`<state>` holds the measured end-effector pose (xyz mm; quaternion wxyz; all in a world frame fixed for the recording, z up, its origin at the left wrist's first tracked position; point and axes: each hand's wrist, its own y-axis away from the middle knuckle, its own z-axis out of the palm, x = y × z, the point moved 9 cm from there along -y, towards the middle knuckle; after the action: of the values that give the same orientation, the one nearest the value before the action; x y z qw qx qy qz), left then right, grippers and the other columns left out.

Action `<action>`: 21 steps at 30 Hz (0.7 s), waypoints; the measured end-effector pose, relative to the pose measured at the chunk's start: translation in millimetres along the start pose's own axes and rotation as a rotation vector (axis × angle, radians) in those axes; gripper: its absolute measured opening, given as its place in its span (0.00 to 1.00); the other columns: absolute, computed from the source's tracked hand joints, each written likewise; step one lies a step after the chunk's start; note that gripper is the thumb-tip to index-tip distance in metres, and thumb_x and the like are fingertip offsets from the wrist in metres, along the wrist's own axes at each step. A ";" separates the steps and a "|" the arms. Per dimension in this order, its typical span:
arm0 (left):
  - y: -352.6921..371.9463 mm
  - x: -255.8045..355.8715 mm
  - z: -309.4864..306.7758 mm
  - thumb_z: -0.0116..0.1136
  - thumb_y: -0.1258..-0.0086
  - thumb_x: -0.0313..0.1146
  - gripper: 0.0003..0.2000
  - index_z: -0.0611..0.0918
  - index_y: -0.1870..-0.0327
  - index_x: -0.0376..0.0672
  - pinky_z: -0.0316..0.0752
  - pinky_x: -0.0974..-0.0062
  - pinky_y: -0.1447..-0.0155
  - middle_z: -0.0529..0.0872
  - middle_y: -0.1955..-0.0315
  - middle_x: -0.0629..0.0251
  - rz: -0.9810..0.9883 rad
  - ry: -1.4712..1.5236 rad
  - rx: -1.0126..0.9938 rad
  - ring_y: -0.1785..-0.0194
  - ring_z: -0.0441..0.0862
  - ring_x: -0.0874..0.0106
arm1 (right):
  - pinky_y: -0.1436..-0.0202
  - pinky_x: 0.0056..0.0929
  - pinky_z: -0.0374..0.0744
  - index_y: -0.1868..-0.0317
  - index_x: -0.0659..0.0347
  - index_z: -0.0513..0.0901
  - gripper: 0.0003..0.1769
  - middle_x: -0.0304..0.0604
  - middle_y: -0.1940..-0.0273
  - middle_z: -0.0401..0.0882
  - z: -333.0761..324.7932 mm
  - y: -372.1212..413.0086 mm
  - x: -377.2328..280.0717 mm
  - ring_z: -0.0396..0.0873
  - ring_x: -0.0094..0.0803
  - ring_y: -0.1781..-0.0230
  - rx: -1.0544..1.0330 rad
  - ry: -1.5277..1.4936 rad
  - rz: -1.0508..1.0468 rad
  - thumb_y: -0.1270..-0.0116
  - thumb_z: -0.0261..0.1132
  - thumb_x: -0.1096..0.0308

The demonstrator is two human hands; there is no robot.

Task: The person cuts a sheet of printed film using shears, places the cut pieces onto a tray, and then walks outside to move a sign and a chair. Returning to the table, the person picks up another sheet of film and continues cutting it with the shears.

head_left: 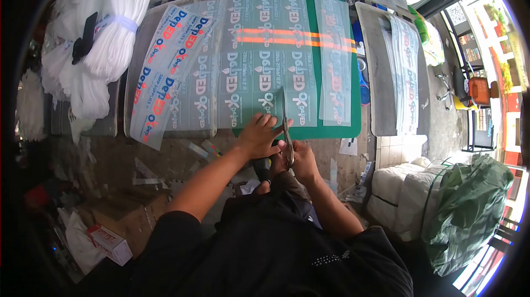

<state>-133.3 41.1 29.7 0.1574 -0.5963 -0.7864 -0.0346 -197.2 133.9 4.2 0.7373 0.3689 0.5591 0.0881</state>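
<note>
Head cam, looking down at bench (pixel 110 153). Green cutting mat (pixel 331 130) = ref. pt. Printed clear sheet (pixel 265 59) lies flat on mat and covers most of it; rows of white/blue lettering, orange band across upper part. L hand (pixel 258 136) rests palm-down on sheet's near edge, approx. centre of mat's lower edge. Its fingers are loosely spread, pressing, not gripping anything. R hand (pixel 302 160) sits just below mat's lower edge, closed round handles of scissors (pixel 284 120). Blades point away from person, up over sheet's near edge, just R of L hand's fingers. Can't tell if blades are parted. Narrow strip (pixel 335 54) of same print lies along mat's R side. Slanted strip (pixel 168 70), red/blue print, overlaps sheet at mat's L side. R of mat: grey board (pixel 381 76) w/ more strips (pixel 407 70) laid lengthwise. Far L of mat — white cord bundles (pixel 110 26). Below mat, offcuts (pixel 199 150) scattered on bench; small red-white box (pixel 110 242) further below-left.
</note>
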 end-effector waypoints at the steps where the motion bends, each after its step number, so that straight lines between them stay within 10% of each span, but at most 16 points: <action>1: -1.4 -4.3 7.6 0.60 0.40 0.52 0.38 0.65 0.28 0.47 0.61 0.55 0.33 0.74 0.49 0.57 -0.054 -0.003 -0.028 0.41 0.70 0.56 | 0.76 0.23 0.70 0.66 0.64 0.78 0.23 0.35 0.79 0.76 0.0 -0.6 -0.1 0.73 0.19 0.80 0.007 0.028 -0.012 0.34 0.69 0.49; 21: 1.8 -8.8 -4.7 0.62 0.47 0.57 0.42 0.68 0.30 0.46 0.61 0.56 0.33 0.74 0.48 0.60 -0.031 0.005 0.092 0.40 0.69 0.60 | 0.75 0.21 0.73 0.65 0.68 0.79 0.26 0.37 0.80 0.77 5.5 -38.1 -26.6 0.76 0.20 0.80 0.068 0.153 -0.115 0.33 0.67 0.47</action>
<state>-128.6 32.3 31.3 0.1861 -0.5763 -0.7958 -0.0025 -212.6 90.0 0.5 0.6833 0.3533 0.6367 0.0544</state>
